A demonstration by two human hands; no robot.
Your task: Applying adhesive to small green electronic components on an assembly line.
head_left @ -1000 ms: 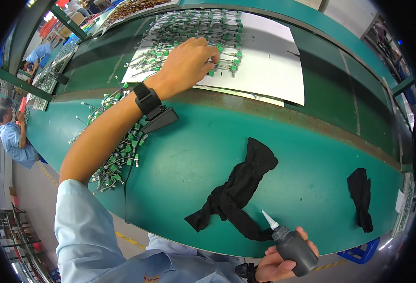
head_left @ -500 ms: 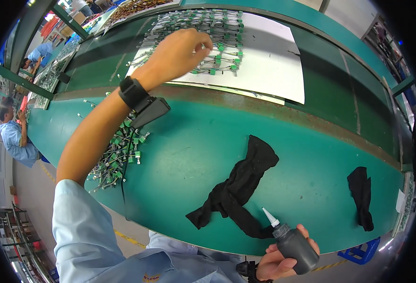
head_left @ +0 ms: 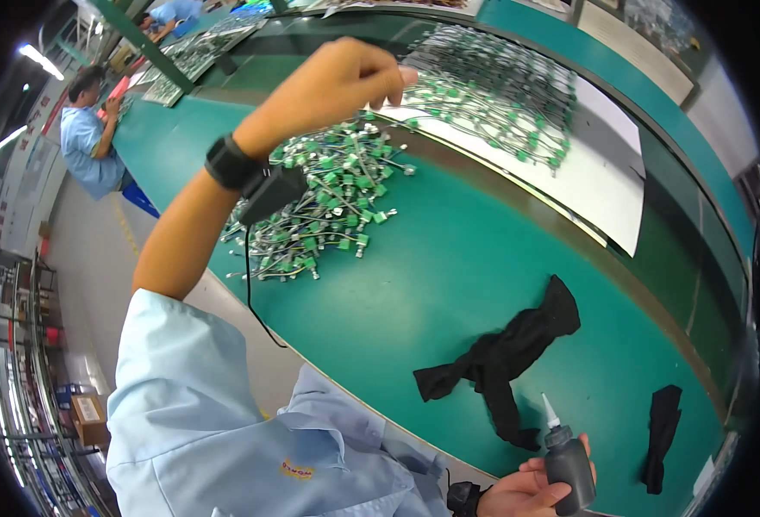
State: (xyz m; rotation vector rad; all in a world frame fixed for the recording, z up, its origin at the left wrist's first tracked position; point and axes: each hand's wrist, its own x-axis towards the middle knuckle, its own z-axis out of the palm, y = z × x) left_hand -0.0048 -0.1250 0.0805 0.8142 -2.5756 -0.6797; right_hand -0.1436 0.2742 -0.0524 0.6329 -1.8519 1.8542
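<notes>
The right hand has its grip wrapped around a bottle, near the close edge of the desk. The left hand is up by the rows of wired bits on a white sheet. Its thumb and pointing finger are close together, but I cannot tell if they pinch anything.

A few things could go wrong. The black cord at the left wrist hangs by the pile of loose bits, so a quick pull of that arm might snag a wire and drag some along. If the left hand drops too low, it could bump the rows crooked. If the right hand squeezes too hard, whatever is inside the bottle might squirt out of the tip.

The bottle is dark gray and round, with a thin, pointy white tip on top. It stands nearly straight up. The bits have little green blocks, shiny ends and thin wires. In the pile they are all tangled; on the sheet they lie side by side.
</notes>
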